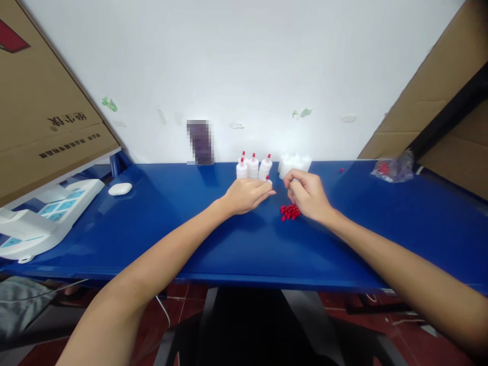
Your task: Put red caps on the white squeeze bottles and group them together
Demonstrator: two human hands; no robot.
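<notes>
My left hand (249, 195) is closed around a small white squeeze bottle (269, 182) with a red tip cap, and its fingers hide most of the bottle's body. Just behind it stand several white bottles (252, 169) with red caps, upright in a group. My right hand (307, 194) has its fingers curled in, and whatever they may hold is hidden. Below its fingertips lies a small pile of red caps (290, 212) on the blue table. Beyond that hand sits a cluster of white bottles (295, 163) with no red caps showing.
A power strip (57, 218) and a white earbud case (120, 189) lie on the left of the blue table (244, 254). A clear plastic bag (394, 168) with red pieces is at the right. Cardboard (49, 96) stands on both sides, and a pixelated object (201, 142) leans at the wall.
</notes>
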